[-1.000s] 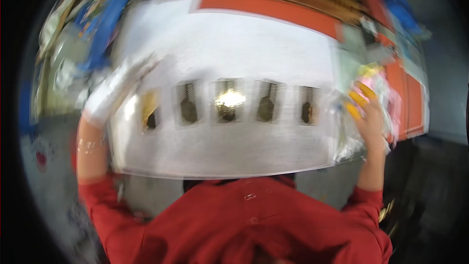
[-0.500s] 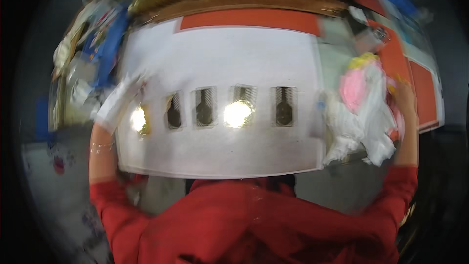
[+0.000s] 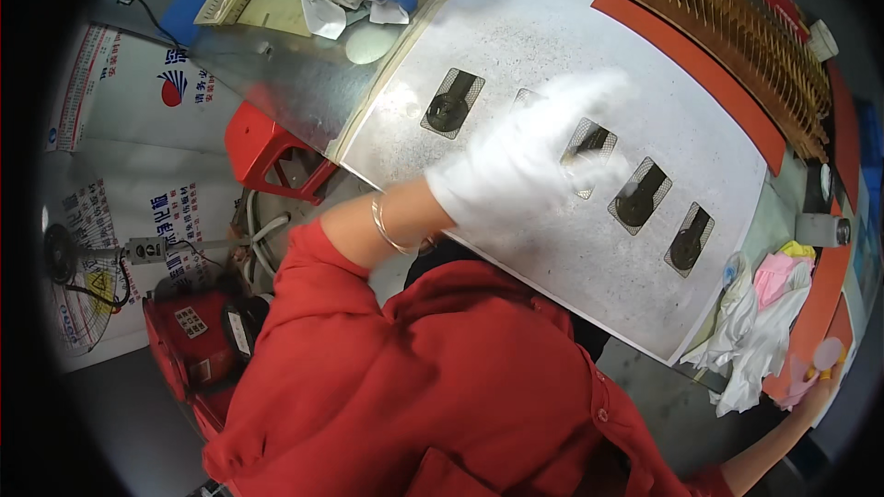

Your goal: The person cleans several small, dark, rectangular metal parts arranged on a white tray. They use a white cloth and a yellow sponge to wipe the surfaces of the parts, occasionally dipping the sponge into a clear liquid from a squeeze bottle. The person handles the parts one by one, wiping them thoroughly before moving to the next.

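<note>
My left hand (image 3: 516, 156), in a white glove, is over the white sheet, above the row of mesh pieces. Motion smears its fingers, so its grip is unclear. Several small rectangular mesh pieces with dark round-ended shapes lie in a slanting row, among them one piece (image 3: 453, 103) left of the glove, another (image 3: 639, 195) to its right, and the rightmost piece (image 3: 690, 238). The glove partly covers others. Far right, my right hand (image 3: 814, 394) is at the table edge beside pink and yellow bits; its fingers are too small and blurred to read.
A long rack of brown upright slats (image 3: 709, 28) borders the sheet's far side, beside an orange strip (image 3: 691, 74). White and pink cloths (image 3: 755, 331) lie on the right, near a small bottle (image 3: 822, 230). A red stool (image 3: 272, 156) and a fan (image 3: 64, 258) stand left.
The view has swung left and tilted. My left hand has moved from the sheet's left edge to above the mesh pieces. My right hand stays on the right side, by the cloths.
</note>
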The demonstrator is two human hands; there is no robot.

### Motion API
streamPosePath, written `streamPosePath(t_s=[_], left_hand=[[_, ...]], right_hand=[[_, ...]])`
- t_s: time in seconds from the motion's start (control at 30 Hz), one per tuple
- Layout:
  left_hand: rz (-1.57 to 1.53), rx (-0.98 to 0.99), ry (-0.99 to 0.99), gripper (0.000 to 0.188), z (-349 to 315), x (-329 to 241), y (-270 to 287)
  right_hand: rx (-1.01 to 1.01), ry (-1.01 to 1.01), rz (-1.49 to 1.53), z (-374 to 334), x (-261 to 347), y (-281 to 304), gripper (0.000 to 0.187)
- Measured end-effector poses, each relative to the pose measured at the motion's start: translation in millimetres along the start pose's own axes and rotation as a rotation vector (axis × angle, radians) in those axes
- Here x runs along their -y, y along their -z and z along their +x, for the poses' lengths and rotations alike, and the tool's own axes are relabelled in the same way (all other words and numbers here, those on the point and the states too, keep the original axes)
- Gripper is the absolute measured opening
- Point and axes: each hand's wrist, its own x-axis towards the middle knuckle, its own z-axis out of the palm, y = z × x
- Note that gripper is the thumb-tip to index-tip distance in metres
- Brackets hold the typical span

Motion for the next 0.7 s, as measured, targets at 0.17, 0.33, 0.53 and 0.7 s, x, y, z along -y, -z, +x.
streamPosePath(t_s=[0.17,0.33,0.53,0.7], left_hand=[[-0.352,0.237,-0.125,0.08,-23.6,-61.0,-76.9],[-0.284,0.291,-0.054,0.063,-34.9,-43.4,-74.4],[0.074,-0.117,-0.21,0.026,-49.6,7.3,-72.8],[-0.503,-0.121,0.251,0.047,-49.6,3.3,-53.6]], right_hand=[[0.478,0.006,-0.01,-146.4,66.6,-158.6,0.031],[0.74,0.157,-0.053,-196.1,83.5,-256.7,0.03],[0.579,0.918,-0.418,-202.6,71.2,-320.9,0.022],[0.603,1.01,-0.401,-200.5,92.1,-346.9,0.02]])
